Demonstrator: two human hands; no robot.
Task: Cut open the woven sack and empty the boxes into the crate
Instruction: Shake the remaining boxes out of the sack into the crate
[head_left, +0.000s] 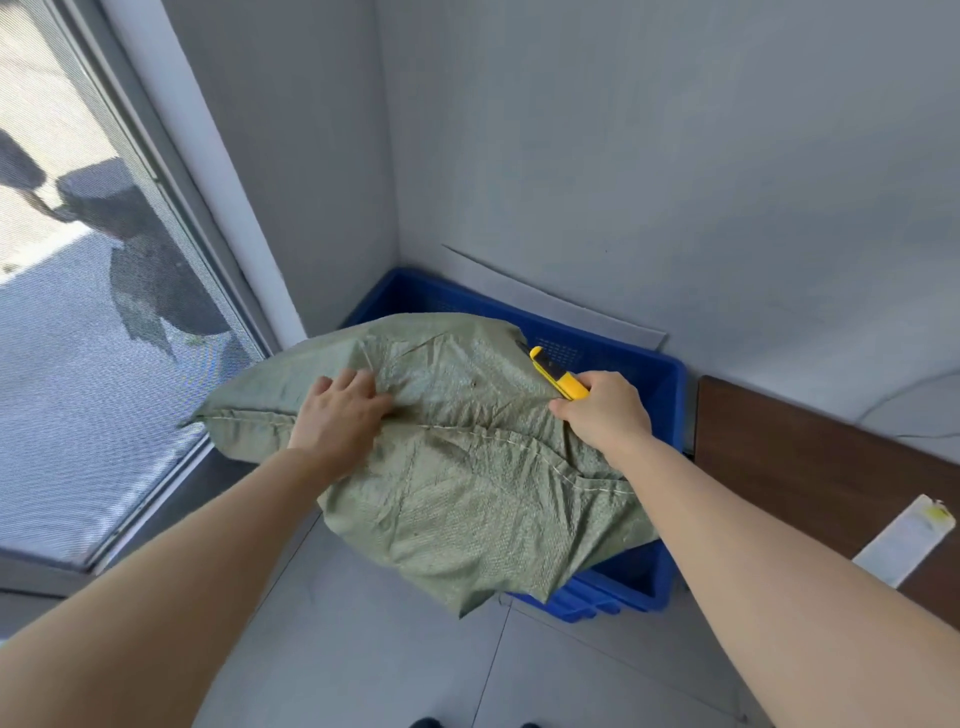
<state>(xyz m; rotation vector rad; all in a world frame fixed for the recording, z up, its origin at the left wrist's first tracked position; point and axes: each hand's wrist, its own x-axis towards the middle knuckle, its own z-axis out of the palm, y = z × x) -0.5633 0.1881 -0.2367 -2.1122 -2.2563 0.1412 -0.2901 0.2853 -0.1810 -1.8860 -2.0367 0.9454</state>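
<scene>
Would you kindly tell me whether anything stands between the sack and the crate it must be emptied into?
Nothing visible does. The sack lies straight across the top of the blue crate, with the left hand resting on it and the right hand holding the yellow knife at its far edge.

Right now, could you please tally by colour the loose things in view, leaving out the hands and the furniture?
Green: 1, the woven sack
Blue: 1, the crate
Yellow: 1, the utility knife
White: 1, the paper slip on the brown top
Total: 4
</scene>
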